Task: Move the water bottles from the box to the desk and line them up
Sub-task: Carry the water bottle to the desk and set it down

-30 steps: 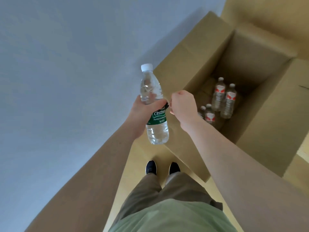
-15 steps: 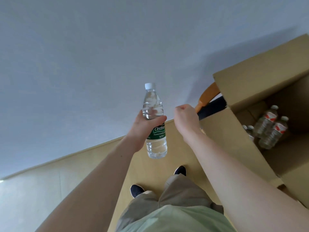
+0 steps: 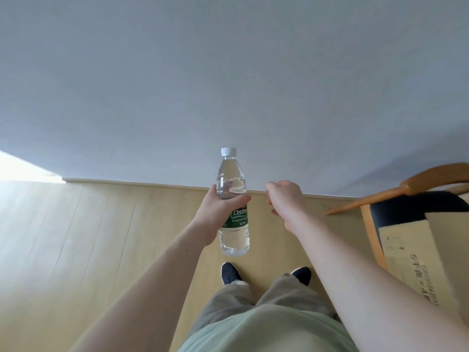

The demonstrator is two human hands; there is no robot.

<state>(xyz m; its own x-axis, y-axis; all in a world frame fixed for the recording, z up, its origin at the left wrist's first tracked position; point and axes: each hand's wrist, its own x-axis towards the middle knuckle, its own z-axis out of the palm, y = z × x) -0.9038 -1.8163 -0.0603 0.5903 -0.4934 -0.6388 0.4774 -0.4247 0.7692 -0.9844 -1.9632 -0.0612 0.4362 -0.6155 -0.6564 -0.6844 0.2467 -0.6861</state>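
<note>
Left hand [image 3: 218, 212] fingers clamped round upright green-labelled water bottle [image 3: 233, 199]; right hand [image 3: 286, 201] beside it, fingers curled together, empty.

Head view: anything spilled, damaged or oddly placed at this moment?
Nothing stands out. The left hand grips a capped, upright water bottle with no leak showing. The right hand is curled and holds nothing. The cardboard box sits by a chair at the right edge.

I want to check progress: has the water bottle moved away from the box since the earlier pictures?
Yes. The left hand holds the bottle well left of the box; earlier it was at the box's edge.
</note>
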